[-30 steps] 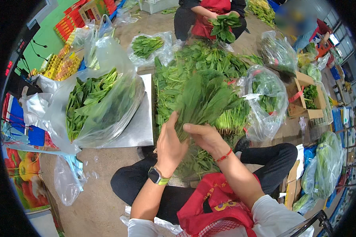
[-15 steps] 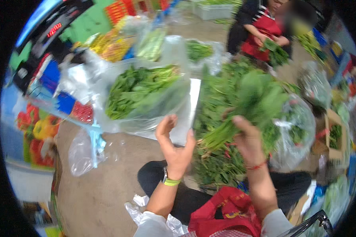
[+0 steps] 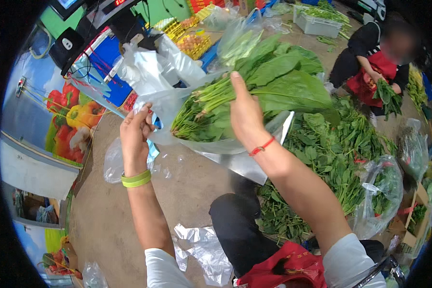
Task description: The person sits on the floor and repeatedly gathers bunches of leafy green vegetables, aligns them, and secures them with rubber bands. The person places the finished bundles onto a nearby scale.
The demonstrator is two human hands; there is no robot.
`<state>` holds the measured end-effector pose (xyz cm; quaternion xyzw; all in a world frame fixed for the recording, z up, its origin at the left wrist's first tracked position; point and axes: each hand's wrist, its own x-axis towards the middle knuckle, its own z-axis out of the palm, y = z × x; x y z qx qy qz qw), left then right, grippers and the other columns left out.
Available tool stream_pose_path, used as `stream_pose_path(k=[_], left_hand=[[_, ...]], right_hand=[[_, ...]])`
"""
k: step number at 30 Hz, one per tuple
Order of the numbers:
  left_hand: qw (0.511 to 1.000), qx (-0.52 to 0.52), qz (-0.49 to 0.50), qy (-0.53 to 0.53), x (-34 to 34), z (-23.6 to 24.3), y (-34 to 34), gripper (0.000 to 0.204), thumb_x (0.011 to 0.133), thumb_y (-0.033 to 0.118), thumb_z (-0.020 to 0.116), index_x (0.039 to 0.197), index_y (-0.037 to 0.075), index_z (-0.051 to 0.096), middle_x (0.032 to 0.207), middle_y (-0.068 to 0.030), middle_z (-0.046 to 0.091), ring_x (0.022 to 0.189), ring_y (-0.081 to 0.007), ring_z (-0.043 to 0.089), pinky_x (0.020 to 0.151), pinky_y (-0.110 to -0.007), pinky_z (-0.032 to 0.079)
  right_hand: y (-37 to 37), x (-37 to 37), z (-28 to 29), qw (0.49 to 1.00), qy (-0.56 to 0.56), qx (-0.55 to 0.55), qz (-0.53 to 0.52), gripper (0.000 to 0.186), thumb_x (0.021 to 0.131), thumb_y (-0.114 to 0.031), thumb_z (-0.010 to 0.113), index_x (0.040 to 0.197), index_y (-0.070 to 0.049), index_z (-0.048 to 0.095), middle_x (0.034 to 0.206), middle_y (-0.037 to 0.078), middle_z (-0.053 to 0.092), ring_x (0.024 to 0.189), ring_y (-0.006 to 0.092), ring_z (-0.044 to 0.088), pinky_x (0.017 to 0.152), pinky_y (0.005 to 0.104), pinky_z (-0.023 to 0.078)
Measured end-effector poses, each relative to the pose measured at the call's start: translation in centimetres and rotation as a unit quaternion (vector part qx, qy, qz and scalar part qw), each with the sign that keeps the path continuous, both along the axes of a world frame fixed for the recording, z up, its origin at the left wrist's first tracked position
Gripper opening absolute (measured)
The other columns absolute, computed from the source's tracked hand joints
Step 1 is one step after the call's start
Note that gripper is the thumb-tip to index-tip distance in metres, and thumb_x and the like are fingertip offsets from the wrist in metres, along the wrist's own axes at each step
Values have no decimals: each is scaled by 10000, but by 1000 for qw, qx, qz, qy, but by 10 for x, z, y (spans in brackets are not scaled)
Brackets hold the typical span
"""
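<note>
My left hand (image 3: 136, 126) pinches the rim of a large translucent plastic bag (image 3: 159, 115) at its left side. My right hand (image 3: 246, 108) grips a bunch of leafy greens (image 3: 290, 90) by the stems, held over the open bag, leaves pointing right. Other greens (image 3: 193, 128) lie inside the bag, partly hidden by the held bunch. The bag rests on a metal platform (image 3: 242, 165). To its right is a large pile of loose greens (image 3: 317, 149).
A co-worker (image 3: 374, 72) in a red apron holds greens at upper right. Bagged greens (image 3: 379, 192), a cardboard box (image 3: 413, 216), a white crate (image 3: 312, 24) and egg trays (image 3: 192, 45) surround the area. White plastic (image 3: 201, 245) lies on the floor beside my leg.
My view has turned leftward. My right hand has carried the bunch from over the pile to over the bag. My left hand has let go of the bunch and taken hold of the bag's rim.
</note>
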<state>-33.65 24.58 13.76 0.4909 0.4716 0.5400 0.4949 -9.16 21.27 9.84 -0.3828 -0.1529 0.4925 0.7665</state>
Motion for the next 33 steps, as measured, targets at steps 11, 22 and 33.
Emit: stream_pose_path(k=[11, 22, 33], left_hand=[[996, 65, -64, 15, 15, 5, 11, 316, 1008, 110, 600, 1277, -54, 624, 850, -25, 659, 703, -78, 542, 697, -234, 446], [917, 283, 143, 241, 85, -41, -88, 482, 989, 122, 571, 1394, -132, 512, 1427, -266, 553, 1325, -303, 536, 1163, -426, 383], [745, 289, -517, 308, 401, -168, -289, 354, 910, -20, 623, 1262, -4, 584, 1232, -161, 623, 1117, -291, 627, 991, -385, 495]], right_hand=[[-76, -59, -54, 964, -34, -14, 264, 459, 909, -31, 641, 1348, 1, 511, 1236, 114, 606, 1163, 185, 555, 1014, 299, 421], [-514, 182, -353, 880, -97, -444, 141, 305, 990, -269, 650, 1079, 22, 652, 816, 59, 662, 682, 131, 580, 623, 317, 471], [-554, 303, -482, 771, -299, -546, -136, 728, 768, -336, 840, 1286, 44, 496, 1172, 219, 602, 1054, 345, 613, 876, 437, 523]])
